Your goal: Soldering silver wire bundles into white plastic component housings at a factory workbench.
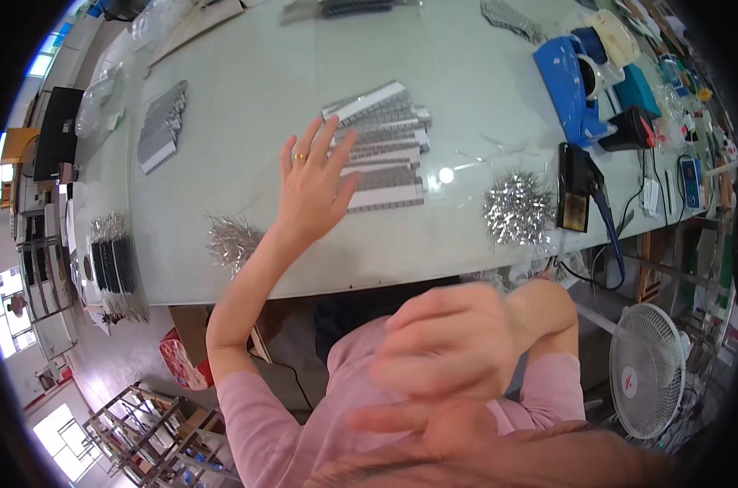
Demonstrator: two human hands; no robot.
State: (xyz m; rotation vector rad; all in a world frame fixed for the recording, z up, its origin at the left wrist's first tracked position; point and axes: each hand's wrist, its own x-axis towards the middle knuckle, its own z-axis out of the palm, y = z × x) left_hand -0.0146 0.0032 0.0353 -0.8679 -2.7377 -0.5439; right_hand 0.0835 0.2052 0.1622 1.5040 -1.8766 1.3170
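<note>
Blurred and close to the lens, the right hand (450, 342) hangs empty with fingers loosely curled. Farther off, the left hand (314, 183), one ring on it, lies with fingers spread flat, gripping nothing, touching the stack of grey strips (385, 146) mid counter (255, 89). Two silvery heaps flank it: one left (231, 240), one right (517, 207)

1. Left hand (314, 180) sits flat on the desk (247, 89), fingertips touching the stack of strips (383, 146).
2. One wire pile (231, 240) lies left of the wrist; another wire pile (517, 207) lies right of the stack.
3. Tape dispenser (574, 85) stands far right, behind that pile.
4. Right hand (450, 346) is up close, off the desk.
</note>
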